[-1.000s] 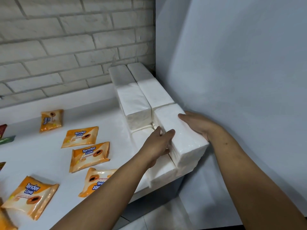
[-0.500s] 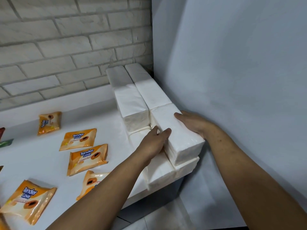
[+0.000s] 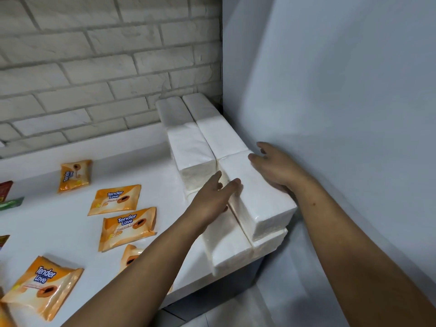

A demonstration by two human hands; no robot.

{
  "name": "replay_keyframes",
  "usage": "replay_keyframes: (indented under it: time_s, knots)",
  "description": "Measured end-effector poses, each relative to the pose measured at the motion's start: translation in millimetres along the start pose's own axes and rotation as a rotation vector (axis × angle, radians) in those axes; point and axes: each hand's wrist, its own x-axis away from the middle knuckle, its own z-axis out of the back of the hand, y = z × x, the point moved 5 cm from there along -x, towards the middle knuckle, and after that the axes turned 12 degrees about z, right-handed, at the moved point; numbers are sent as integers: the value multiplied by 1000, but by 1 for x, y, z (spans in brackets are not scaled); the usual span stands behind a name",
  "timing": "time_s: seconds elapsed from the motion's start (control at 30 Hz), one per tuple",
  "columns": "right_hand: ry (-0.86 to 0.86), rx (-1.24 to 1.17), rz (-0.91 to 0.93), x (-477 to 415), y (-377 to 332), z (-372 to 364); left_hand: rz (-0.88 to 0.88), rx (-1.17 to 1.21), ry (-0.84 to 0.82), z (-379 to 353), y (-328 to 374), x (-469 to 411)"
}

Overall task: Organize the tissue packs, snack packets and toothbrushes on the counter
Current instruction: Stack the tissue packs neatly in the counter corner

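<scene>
White tissue packs are stacked in two layers in the counter's right corner, against the grey wall. The front top tissue pack (image 3: 259, 199) lies on a lower pack (image 3: 226, 246). My left hand (image 3: 212, 199) presses its left side with straight fingers. On the pack's right side rests my right hand (image 3: 273, 168), its fingers spread and lifted a little above the top. Two more top packs (image 3: 191, 149) (image 3: 221, 135) sit behind. Orange "Tender Love" snack packets (image 3: 115, 199) (image 3: 128, 227) (image 3: 43, 284) lie flat to the left. No toothbrush is in view.
The white counter (image 3: 59, 227) ends at a front edge just below the stack. A grey wall (image 3: 330, 114) closes the right side and a white brick wall the back. A red packet (image 3: 6, 190) and a green one (image 3: 10, 204) show at the left edge.
The front top pack has been pushed back against the pack behind it. My right fingers have lifted off its top and spread. The left hand stays against its side.
</scene>
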Motion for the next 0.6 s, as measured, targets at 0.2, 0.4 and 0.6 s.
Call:
replay_keyframes:
  time_s: [0.2,0.4,0.6]
  knots:
    - [50,133,207,-5,-59,-7,-199,22,198,46,17,13]
    - [-9,155,332,-7,-112,-51,-319,42,425,106,17,34]
    - [-80,166,437,-15,-162,-114,-314,68,608,182,-4,57]
